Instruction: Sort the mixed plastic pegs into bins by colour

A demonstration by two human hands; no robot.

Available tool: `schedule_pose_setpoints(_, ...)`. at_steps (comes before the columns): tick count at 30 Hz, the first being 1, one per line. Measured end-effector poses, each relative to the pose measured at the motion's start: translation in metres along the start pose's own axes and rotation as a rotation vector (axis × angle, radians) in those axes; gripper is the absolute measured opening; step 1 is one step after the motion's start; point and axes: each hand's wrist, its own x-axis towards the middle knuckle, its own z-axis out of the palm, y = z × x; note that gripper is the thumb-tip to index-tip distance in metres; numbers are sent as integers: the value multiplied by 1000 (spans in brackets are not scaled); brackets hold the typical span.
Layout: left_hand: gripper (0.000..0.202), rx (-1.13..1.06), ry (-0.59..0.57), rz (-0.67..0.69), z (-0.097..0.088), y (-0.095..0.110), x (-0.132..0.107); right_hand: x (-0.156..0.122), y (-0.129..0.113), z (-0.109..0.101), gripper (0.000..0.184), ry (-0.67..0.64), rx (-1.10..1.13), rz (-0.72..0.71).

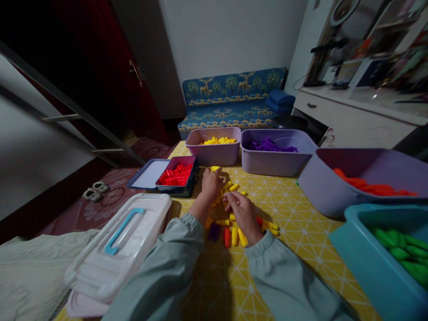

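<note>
My left hand [212,183] is over the far end of a loose pile of small yellow plastic pieces [234,187]. Its fingers are bent round a yellow piece [215,169] that shows at the fingertips. Closer to me on the right, my right hand [243,211] hovers low over the pile with curled fingers. Thumb and fingertips meet there, and whatever they hold is hidden. Around the right wrist lie more yellow pieces, a red piece [227,237] and dark purple pieces [214,232], all on the yellow patterned tablecloth [287,267].
A lilac bin [214,156] holds yellow pieces; another lilac bin [270,165] holds purple ones. On the right stand a bin [321,191] of orange-red pieces and a teal bin [374,263] of green ones. Left are an open box [183,191] of red pieces and a white lid [133,240].
</note>
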Motion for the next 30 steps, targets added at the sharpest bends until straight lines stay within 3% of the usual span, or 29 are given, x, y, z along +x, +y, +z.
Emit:
schedule_pose_setpoints(4,52,-133,275,134,-17,19,-28,1,3,0,45,27,-79,-49)
schedule_pose_setpoints(7,54,-262,454,259,-48,37,-24,0,5,1,45,7,-2,7)
schedule_pose_setpoints(11,55,-444,597,374,-98,50,32,-1,7,2,43,2,102,30)
schedule_pose_setpoints(14,55,-395,479,375,-115,47,76,-1,9,2,40,-1,91,25)
schedule_pose_setpoints(16,53,-265,305,285,-109,40,85,-1,10,1,40,-4,80,32)
schedule_pose_setpoints(18,46,-171,169,233,-95,33,73,0,11,1,40,-3,73,40)
schedule_pose_setpoints(22,37,-119,84,312,-63,24,11,1,8,0,42,12,62,29)
schedule_pose_setpoints(26,36,-107,-24,198,-47,14,-49,0,3,-2,43,93,47,-1)
schedule_pose_setpoints(30,52,-137,-30,97,-31,-1,-81,0,-4,-3,45,154,189,34)
